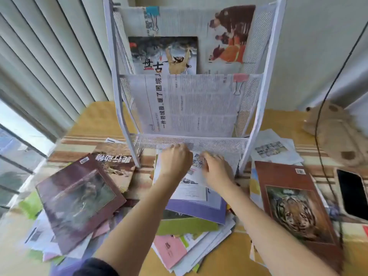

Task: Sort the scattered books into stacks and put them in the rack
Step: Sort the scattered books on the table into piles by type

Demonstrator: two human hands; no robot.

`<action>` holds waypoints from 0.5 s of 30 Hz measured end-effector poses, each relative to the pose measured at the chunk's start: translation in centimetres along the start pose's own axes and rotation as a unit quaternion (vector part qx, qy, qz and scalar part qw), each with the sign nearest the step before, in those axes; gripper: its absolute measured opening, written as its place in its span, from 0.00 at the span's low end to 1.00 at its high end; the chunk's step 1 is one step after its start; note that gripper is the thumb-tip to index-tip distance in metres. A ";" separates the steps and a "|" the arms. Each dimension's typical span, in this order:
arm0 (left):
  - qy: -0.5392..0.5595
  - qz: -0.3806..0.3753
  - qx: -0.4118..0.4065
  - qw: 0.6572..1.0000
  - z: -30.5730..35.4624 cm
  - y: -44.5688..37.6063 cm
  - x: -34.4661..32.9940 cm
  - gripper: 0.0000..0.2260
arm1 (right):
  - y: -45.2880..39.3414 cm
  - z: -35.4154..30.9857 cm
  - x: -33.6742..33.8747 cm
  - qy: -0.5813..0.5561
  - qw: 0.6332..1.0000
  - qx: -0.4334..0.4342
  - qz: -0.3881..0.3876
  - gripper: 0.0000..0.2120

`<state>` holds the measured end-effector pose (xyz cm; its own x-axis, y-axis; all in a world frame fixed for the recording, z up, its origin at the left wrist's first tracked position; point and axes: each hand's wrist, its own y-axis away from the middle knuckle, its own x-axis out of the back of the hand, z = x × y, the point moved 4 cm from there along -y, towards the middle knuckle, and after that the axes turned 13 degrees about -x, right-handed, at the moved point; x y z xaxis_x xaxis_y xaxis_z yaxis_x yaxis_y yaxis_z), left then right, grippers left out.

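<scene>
Yellow striped table (pixel 95 120), books scattered. White mesh rack (pixel 258 116) upright, upper tiers filled. Left hand (pixel 175 162) and right hand (pixel 217 170) both gripping printed booklet (pixel 196 176) at bottom tier's front edge.

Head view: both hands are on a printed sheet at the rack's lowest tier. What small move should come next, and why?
Probably slide the printed sheet forward and down into the bottom mesh tier. The left hand and right hand hold its upper part at that tier's front edge, and most of it lies outside, over the purple book.
</scene>
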<state>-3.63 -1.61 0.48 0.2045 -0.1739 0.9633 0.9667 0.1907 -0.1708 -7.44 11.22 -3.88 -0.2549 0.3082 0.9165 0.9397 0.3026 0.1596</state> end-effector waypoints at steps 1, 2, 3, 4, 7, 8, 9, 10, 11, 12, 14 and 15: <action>0.036 -0.006 -0.015 0.999 0.0 0.2 -1.2 0.08 | -0.1 0.0 -0.9 0.005 1.000 0.010 0.019 0.16; 0.022 0.017 -0.021 0.999 -0.4 0.5 -2.8 0.10 | -0.3 0.1 -2.0 0.004 0.999 0.010 0.046 0.17; -0.002 0.032 -0.054 0.998 -0.7 0.8 -4.6 0.11 | -0.5 0.2 -3.2 0.003 0.998 0.015 0.060 0.18; -0.003 0.033 -0.080 0.996 -0.8 1.2 -5.7 0.13 | -0.4 0.1 -4.2 0.002 0.997 0.015 0.074 0.19; 0.055 0.049 -0.120 0.990 -1.3 0.6 -8.4 0.19 | -0.7 0.2 -6.0 0.000 0.989 0.032 0.141 0.25; 0.066 0.043 -0.123 0.989 -1.4 0.4 -8.8 0.21 | -0.9 0.3 -6.1 -0.005 0.988 0.035 0.152 0.25; 0.060 0.039 -0.123 0.990 -1.4 0.2 -9.3 0.21 | -0.9 0.3 -6.2 -0.012 0.988 0.040 0.152 0.25; 0.058 0.042 -0.114 0.991 -1.5 0.3 -9.4 0.20 | -0.9 0.4 -6.3 -0.019 0.987 0.046 0.156 0.25; 0.055 0.052 -0.102 0.992 -1.5 0.6 -9.1 0.17 | -0.7 0.2 -6.2 -0.018 0.985 0.051 0.162 0.24; 0.057 0.058 -0.084 0.993 -1.6 0.8 -8.8 0.14 | -0.6 0.1 -6.0 -0.007 0.984 0.055 0.170 0.22; 0.049 0.071 -0.061 0.994 -1.4 2.3 -8.1 0.11 | 0.2 -0.1 -5.5 0.027 0.983 0.056 0.175 0.16; 0.042 0.082 -0.056 0.994 -1.3 3.5 -7.6 0.12 | 0.8 -0.3 -5.3 0.039 0.982 0.062 0.173 0.14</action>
<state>-1.59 -0.93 -7.69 0.3687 -0.2308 0.9004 0.9293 0.1148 -0.3511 -5.26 9.56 -8.47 0.0971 0.3436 0.9341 0.9311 0.3002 -0.2072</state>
